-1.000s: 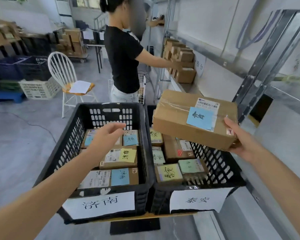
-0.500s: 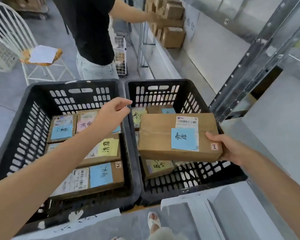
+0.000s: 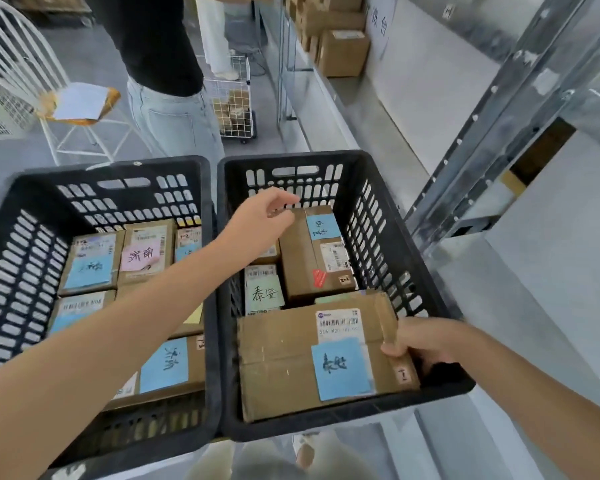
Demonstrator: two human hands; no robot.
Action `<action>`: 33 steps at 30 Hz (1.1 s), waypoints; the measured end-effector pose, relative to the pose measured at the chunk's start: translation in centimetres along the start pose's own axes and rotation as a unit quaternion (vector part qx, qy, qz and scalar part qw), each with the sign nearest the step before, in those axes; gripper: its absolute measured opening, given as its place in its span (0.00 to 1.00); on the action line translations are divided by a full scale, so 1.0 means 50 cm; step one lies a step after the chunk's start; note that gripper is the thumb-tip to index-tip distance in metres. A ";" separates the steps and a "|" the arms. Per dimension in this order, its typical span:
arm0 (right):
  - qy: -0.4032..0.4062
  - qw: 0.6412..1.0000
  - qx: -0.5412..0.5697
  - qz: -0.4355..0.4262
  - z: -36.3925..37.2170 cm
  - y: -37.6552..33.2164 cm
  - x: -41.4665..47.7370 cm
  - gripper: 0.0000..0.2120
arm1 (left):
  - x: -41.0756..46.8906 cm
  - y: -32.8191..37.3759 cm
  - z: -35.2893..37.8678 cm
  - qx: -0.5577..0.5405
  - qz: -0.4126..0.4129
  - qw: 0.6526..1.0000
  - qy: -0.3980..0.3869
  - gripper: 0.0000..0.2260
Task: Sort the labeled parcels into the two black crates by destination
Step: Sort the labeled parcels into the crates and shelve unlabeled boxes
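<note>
Two black crates stand side by side below me, the left crate (image 3: pixel 25 216) and the right crate (image 3: pixel 378 209). My right hand (image 3: pixel 425 342) grips the right end of a large cardboard parcel with a blue note (image 3: pixel 291 358), which lies low in the front of the right crate. My left hand (image 3: pixel 260 220) hovers over the back of the right crate, fingers loosely apart, at the corner of an upright brown parcel (image 3: pixel 312 258). A small parcel with a green note (image 3: pixel 264 292) lies beside it. Several labeled parcels (image 3: pixel 146 254) fill the left crate.
A person in a black top and jeans (image 3: pixel 167 98) stands just behind the crates. A white chair (image 3: pixel 32 81) with papers is at the left. A metal shelf (image 3: pixel 326 98) with cardboard boxes (image 3: pixel 342 51) and a slanted steel post (image 3: pixel 492 133) run along the right. A wire basket (image 3: pixel 232 98) sits behind.
My right hand has lowered the large parcel from above the right crate down into its front. My left hand has shifted from over the left crate to the back of the right one.
</note>
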State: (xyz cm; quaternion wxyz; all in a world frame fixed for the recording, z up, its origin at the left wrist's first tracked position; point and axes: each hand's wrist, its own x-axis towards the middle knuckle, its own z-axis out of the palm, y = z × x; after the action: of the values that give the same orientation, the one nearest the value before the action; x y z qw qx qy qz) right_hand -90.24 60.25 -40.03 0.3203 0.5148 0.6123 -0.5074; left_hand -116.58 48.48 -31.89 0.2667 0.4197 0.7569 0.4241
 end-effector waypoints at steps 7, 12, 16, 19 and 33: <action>0.060 0.994 -0.093 0.003 0.006 -0.012 0.021 0.27 | 0.027 -0.004 0.061 0.017 -0.014 1.000 -0.020 0.13; 0.160 0.980 -0.058 -0.103 0.003 -0.091 -0.038 0.35 | 0.040 0.002 0.096 0.086 -0.017 0.996 -0.033 0.14; 0.265 0.930 -0.042 -0.252 -0.003 -0.161 -0.105 0.22 | 0.025 0.031 0.105 0.114 0.001 0.992 -0.049 0.15; 0.340 0.886 -0.070 -0.307 -0.006 -0.186 -0.135 0.24 | 0.000 0.046 0.078 0.145 0.054 0.986 -0.070 0.16; 0.529 0.797 -0.128 -0.262 0.085 -0.184 -0.298 0.37 | -0.098 0.064 -0.061 0.210 0.236 0.945 -0.081 0.27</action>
State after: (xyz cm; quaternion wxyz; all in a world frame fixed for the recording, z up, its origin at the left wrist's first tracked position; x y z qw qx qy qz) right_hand -95.65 52.04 -24.89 -0.1357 0.4768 0.8575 -0.1376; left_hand -115.09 43.89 -27.39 0.1255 0.6658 0.6837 0.2710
